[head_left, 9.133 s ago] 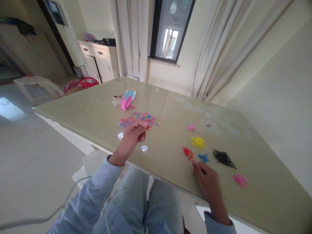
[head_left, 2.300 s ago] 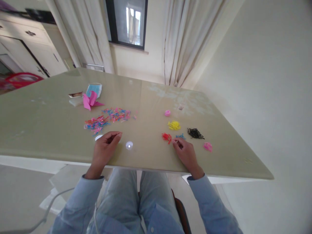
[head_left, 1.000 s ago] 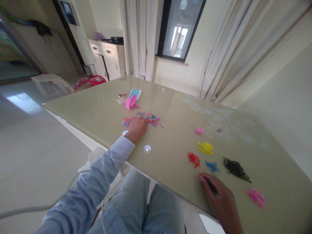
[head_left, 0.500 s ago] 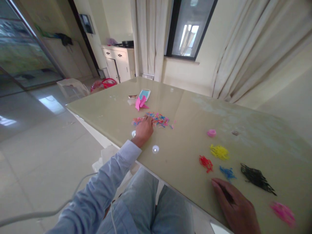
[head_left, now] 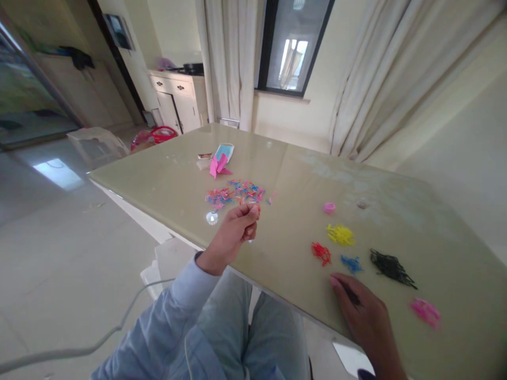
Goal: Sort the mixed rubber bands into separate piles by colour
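A loose pile of thin red, pink and blue pieces (head_left: 250, 190), which look like tiny rubber bands, lies scattered on the table. Just in front of it, my left hand (head_left: 237, 224) is raised with thumb and forefinger pinched on a small red piece (head_left: 259, 209), mostly hidden. My right hand (head_left: 362, 306) rests at the table's near edge, thumb and forefinger tips together, with nothing visible between them. Closest to it are separate heaps: red bands (head_left: 321, 254), blue bands (head_left: 351, 264), yellow bands (head_left: 340, 235), black bands (head_left: 391, 268) and pink bands (head_left: 425, 312).
A clear round disc (head_left: 212, 218) lies left of my left wrist; another is mostly covered by that hand. Farther back are a folded pink paper shape (head_left: 219, 167) and a blue face mask (head_left: 224, 152). A small pink cup-like object (head_left: 329, 208) stands behind the yellow heap.
My left hand has lifted out of the mixed pile and come right and nearer, now pinching a red piece. My right hand stays by the heaps. The whole view has shifted slightly.
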Demonstrator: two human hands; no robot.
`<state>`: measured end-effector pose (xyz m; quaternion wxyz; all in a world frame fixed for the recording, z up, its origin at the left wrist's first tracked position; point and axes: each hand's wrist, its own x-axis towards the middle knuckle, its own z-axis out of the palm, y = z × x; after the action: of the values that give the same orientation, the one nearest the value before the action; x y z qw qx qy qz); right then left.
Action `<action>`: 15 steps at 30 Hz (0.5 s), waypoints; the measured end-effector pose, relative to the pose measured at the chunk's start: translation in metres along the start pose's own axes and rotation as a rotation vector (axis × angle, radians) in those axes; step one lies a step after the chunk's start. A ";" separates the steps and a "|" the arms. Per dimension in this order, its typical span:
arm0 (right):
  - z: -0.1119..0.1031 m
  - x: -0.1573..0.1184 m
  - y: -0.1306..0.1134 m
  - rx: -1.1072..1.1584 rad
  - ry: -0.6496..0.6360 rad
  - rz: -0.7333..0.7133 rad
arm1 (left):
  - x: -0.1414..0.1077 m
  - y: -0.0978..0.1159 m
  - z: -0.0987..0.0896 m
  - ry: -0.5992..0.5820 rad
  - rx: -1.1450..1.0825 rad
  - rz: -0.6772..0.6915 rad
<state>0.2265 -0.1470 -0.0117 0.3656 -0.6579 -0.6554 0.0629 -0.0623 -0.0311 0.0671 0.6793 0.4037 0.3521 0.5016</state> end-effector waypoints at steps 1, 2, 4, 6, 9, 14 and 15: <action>0.000 0.000 -0.002 0.001 -0.002 0.013 | -0.004 -0.003 0.012 -0.034 -0.014 -0.020; 0.000 0.000 -0.004 0.003 -0.006 0.028 | -0.008 -0.006 0.024 -0.075 -0.026 -0.047; 0.000 -0.001 -0.008 0.008 -0.010 0.060 | -0.014 -0.015 0.048 -0.161 -0.048 -0.110; -0.001 -0.001 -0.013 0.018 -0.008 0.091 | -0.020 -0.023 0.070 -0.239 -0.072 -0.167; 0.000 -0.001 -0.017 0.054 -0.009 0.112 | -0.031 -0.026 0.096 -0.277 -0.105 -0.180; 0.000 0.000 -0.019 0.107 0.010 0.146 | -0.045 -0.020 0.117 -0.247 -0.047 -0.110; 0.000 0.000 -0.020 0.116 0.016 0.153 | -0.045 -0.020 0.119 -0.239 -0.022 -0.093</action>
<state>0.2104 -0.1492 -0.0007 0.4025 -0.6842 -0.5956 0.1231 0.0398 -0.1011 0.1031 0.7432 0.4366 0.2813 0.4217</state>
